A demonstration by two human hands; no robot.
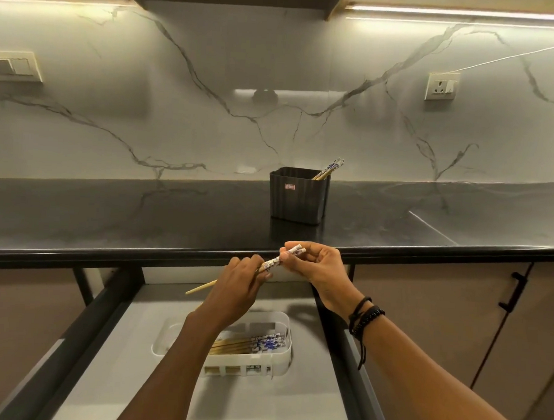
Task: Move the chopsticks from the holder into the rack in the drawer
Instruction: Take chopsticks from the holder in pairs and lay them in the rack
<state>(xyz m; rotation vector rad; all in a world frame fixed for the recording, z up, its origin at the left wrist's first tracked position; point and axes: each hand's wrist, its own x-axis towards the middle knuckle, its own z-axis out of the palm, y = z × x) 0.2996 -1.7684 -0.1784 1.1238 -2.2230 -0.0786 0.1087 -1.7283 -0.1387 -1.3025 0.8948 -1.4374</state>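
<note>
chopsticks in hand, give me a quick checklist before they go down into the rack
1. Grip on held chopsticks by left hand and right hand: ok.
2. Is the drawer open: ok.
3. Room in rack beside stored chopsticks: ok.
4. Held tips level: cannot tell.
5. Is the holder emptied: not ok, leftover chopsticks stand in it.

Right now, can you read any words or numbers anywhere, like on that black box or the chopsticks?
No text here can be read.
Red and white label on the black holder: too small and blurred to read.
Held chopsticks: only a blue and white pattern, no letters to make out.
Wall socket: no writing shows.
</note>
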